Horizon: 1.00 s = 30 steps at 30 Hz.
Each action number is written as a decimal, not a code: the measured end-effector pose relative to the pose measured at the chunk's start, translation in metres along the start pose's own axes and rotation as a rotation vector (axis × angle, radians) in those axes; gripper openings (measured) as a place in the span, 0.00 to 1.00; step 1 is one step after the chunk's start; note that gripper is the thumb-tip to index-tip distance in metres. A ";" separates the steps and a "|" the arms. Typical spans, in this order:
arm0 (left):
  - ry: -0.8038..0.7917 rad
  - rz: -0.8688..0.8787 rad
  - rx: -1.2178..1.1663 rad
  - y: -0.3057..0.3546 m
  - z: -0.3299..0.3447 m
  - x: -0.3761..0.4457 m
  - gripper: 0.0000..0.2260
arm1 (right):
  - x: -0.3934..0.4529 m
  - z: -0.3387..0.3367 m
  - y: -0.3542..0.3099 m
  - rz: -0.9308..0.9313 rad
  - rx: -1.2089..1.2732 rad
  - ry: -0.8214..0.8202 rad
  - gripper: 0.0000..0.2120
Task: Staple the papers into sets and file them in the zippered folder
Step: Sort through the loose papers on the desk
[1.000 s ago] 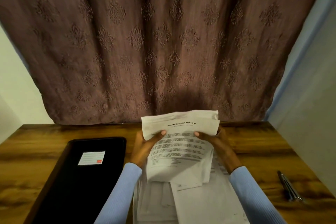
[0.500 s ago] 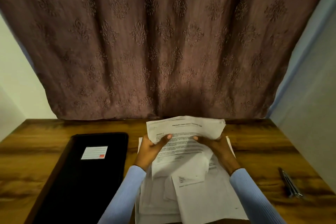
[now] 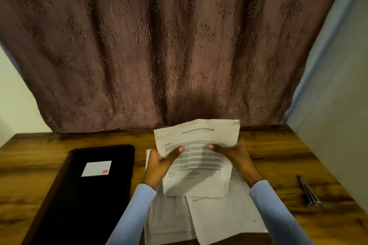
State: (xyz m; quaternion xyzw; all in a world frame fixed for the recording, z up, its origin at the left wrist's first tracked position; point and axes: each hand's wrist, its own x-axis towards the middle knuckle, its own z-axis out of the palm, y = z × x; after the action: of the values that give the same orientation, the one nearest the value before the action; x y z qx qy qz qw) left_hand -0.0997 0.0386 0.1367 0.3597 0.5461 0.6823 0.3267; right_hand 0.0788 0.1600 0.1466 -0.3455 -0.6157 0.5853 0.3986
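We hold a printed sheet (image 3: 196, 157) raised between us, left hand (image 3: 159, 162) and right hand (image 3: 237, 157) each pinching a side edge with thumbs on top, above loose papers (image 3: 219, 219) beside the closed black folder (image 3: 85, 195).

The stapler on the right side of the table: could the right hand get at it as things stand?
Probably yes, but not at once. The stapler lies alone on bare table, with nothing between it and the right hand. That hand, though, grips the printed sheets together with the left hand, so it must let go first.
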 end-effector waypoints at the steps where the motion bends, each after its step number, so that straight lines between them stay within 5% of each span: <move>1: -0.001 -0.010 0.018 -0.005 0.000 -0.001 0.12 | -0.002 0.001 0.005 0.009 0.001 0.008 0.21; 7: 0.109 -0.034 -0.001 -0.007 0.007 -0.001 0.07 | -0.004 -0.005 0.023 0.074 0.019 0.018 0.17; 14: 0.424 -0.024 -0.173 -0.003 -0.018 0.003 0.09 | -0.007 -0.026 0.033 0.221 0.014 0.024 0.18; 17: 0.489 -0.071 -0.277 -0.006 -0.018 -0.002 0.06 | -0.016 -0.015 0.042 0.302 0.304 0.036 0.19; 20: 0.560 -0.116 -0.337 -0.014 -0.010 -0.005 0.12 | -0.023 0.004 0.051 0.430 0.574 0.057 0.20; 27: 0.351 -0.261 -0.460 -0.019 -0.031 -0.019 0.13 | -0.018 0.007 0.039 0.256 0.290 0.098 0.21; 30: 0.230 -0.366 -0.746 -0.009 -0.078 -0.017 0.31 | -0.013 -0.014 0.031 0.280 0.205 0.021 0.21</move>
State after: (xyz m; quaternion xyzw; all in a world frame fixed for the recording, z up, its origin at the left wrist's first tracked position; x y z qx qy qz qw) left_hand -0.1564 -0.0132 0.1147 0.0360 0.3498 0.7995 0.4870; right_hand 0.0955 0.1569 0.1142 -0.3914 -0.4945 0.6912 0.3528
